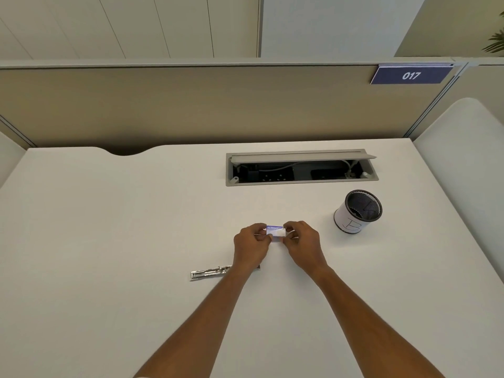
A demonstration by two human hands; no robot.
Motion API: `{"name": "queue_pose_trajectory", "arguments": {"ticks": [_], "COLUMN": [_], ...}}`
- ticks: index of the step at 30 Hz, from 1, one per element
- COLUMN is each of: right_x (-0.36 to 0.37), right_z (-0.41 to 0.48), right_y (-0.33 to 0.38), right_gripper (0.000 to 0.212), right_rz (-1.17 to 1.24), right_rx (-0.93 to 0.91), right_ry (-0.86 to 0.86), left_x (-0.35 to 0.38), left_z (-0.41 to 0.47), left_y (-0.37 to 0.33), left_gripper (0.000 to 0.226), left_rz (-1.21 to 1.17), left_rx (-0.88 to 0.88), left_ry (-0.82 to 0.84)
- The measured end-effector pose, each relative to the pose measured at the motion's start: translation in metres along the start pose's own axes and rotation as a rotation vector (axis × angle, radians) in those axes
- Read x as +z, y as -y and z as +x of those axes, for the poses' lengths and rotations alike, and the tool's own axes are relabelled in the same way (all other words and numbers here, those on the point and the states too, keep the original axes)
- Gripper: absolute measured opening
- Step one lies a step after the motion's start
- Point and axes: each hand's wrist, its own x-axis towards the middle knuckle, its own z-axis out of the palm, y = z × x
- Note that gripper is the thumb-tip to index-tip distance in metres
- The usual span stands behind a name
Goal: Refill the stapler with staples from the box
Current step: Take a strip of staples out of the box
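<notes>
A small white and blue staple box (276,231) is held just above the white desk (109,227), pinched from both ends. My left hand (251,245) grips its left end and my right hand (302,242) grips its right end. The stapler (208,272) lies flat on the desk with its metal staple channel swung out to the left. My left forearm covers the stapler's right part. Whether the box is open cannot be made out.
A black mesh pen cup (357,211) with a white paper label stands to the right of my hands. An open cable hatch (301,167) is set in the desk behind them. A beige partition (191,105) closes off the back.
</notes>
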Motion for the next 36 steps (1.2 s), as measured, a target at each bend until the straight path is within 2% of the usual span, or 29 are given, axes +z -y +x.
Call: {"name": "queue_pose_trajectory", "arguments": {"ticks": [5, 8, 16, 24, 36], "right_x": [-0.007, -0.014, -0.023, -0.022, -0.029], "right_z": [-0.021, -0.032, -0.059, -0.077, -0.085], "right_y": [0.003, 0.007, 0.018, 0.023, 0.031], "right_gripper": [0.024, 0.027, 0.029, 0.029, 0.032], "right_rz": [0.125, 0.205, 0.306, 0.378, 0.454], "right_rx": [0.006, 0.003, 0.015, 0.043, 0.096], "right_ry": [-0.036, -0.045, -0.056, -0.032, -0.018], "left_x": [-0.009, -0.014, -0.014, -0.01, -0.017], "left_z": [-0.024, -0.035, -0.063, -0.077, -0.083], "left_y": [0.002, 0.0, -0.005, 0.002, 0.003], "left_gripper": [0.014, 0.009, 0.01, 0.028, 0.019], "left_rz": [-0.252, -0.413, -0.851, -0.892, -0.868], "left_rx": [-0.053, -0.108, -0.246, -0.299, -0.25], "left_ry": [-0.058, -0.023, 0.037, -0.025, -0.048]}}
